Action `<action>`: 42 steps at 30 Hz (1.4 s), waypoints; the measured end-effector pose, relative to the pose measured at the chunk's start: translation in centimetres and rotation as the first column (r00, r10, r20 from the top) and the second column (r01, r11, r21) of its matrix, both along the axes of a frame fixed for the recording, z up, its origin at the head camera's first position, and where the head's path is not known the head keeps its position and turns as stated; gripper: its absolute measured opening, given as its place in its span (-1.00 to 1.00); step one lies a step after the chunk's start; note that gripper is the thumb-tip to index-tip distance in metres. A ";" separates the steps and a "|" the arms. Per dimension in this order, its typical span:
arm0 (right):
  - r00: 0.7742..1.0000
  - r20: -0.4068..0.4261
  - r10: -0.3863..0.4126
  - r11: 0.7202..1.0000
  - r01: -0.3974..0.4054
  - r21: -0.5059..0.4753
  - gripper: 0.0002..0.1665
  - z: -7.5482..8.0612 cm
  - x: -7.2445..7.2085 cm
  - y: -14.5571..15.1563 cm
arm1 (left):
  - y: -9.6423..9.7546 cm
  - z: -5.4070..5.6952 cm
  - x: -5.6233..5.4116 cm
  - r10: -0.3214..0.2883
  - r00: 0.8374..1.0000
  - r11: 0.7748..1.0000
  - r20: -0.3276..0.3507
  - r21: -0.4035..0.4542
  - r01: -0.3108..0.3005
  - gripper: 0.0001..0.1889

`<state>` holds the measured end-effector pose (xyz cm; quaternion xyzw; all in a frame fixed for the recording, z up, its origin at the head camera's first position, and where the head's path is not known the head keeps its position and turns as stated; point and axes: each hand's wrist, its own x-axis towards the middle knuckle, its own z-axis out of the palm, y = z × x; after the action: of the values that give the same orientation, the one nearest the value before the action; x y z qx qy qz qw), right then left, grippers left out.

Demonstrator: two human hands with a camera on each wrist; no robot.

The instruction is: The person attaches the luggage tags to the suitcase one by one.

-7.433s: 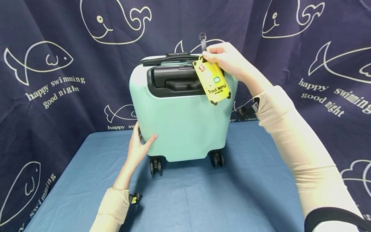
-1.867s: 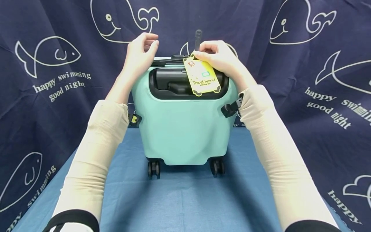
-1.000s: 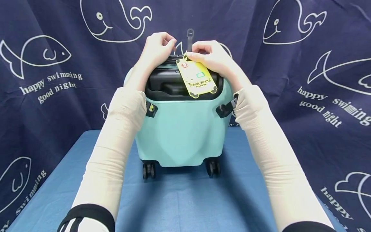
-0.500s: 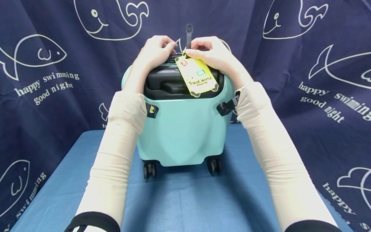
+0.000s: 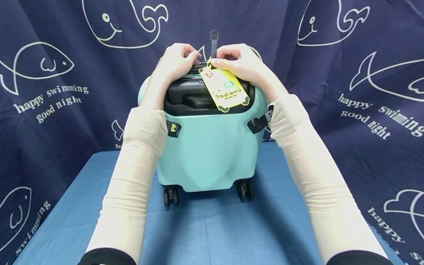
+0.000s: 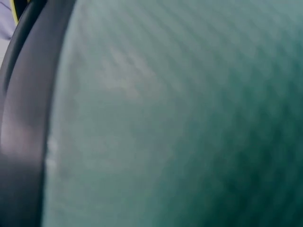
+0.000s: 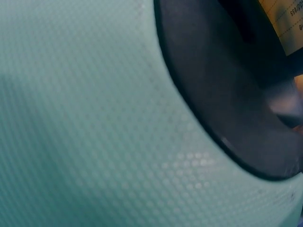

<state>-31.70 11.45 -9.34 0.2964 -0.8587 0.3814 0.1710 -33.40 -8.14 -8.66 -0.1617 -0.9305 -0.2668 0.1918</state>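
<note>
A mint-green suitcase (image 5: 207,154) stands upright on its wheels, with a black recessed panel (image 5: 185,94) near its top. My right hand (image 5: 241,64) pinches the black strap (image 5: 213,46) of a yellow luggage tag (image 5: 225,90) between thumb and fingers. The strap's end points up, and the tag hangs tilted over the panel. My left hand (image 5: 177,62) is bent over the suitcase's top, fingertips right at the black carry handle (image 5: 198,68); I cannot tell whether it grips it. In both wrist views, the suitcase shell (image 6: 156,118) fills most of the picture.
A blue cloth (image 5: 212,235) covers the table under the suitcase. Close behind rises a dark blue curtain (image 5: 258,22) with white whales, fish and lettering. Black wheels (image 5: 244,190) show at the suitcase's base.
My left hand has gone from the suitcase's lower left side up to its top, then right to the handle beside the strap. My right hand still pinches the strap, now further left.
</note>
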 end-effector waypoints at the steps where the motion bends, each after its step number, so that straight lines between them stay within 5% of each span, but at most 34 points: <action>1: 1.000 -0.001 -0.005 1.000 0.005 0.003 -0.82 0.0 0.0 0.0 | 0.0 0.0 0.0 -0.016 1.000 1.000 -0.007 0.025 0.016 -0.65; 6: 0.999 -0.017 -0.033 0.999 0.033 0.025 -0.83 0.3 0.2 0.0 | -0.1 0.0 -0.1 -0.123 0.989 0.975 -0.080 0.175 0.135 -0.69; 11: 0.998 -0.043 -0.051 0.997 0.053 0.049 -0.81 0.4 0.2 0.1 | -0.1 0.2 0.1 -0.183 0.980 0.954 -0.081 0.226 0.197 -0.70; 24: 0.999 -0.022 -0.036 0.999 0.036 0.027 -0.77 0.2 0.0 0.0 | -0.5 -0.1 0.2 -0.175 0.984 0.887 -0.033 0.430 0.172 -0.57; 31: 0.999 0.003 -0.044 0.999 0.044 0.013 -0.79 0.2 0.2 0.2 | -0.4 -0.1 0.1 -0.224 0.974 0.788 -0.017 0.585 0.192 -0.60; 34: 0.999 0.013 -0.047 0.999 0.046 0.007 -0.81 0.2 0.3 0.2 | -0.5 -0.1 0.2 -0.248 0.968 0.763 -0.023 0.612 0.210 -0.61; 42: 0.996 0.011 -0.094 0.994 0.093 0.048 -0.73 0.3 0.4 0.2 | -0.7 -0.2 0.3 -0.282 0.959 0.747 -0.037 0.618 0.243 -0.61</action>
<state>-31.32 11.68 -9.02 0.2573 -0.8816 0.3545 0.1758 -33.08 -8.83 -8.85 -0.2114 -0.7651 -0.5849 0.1670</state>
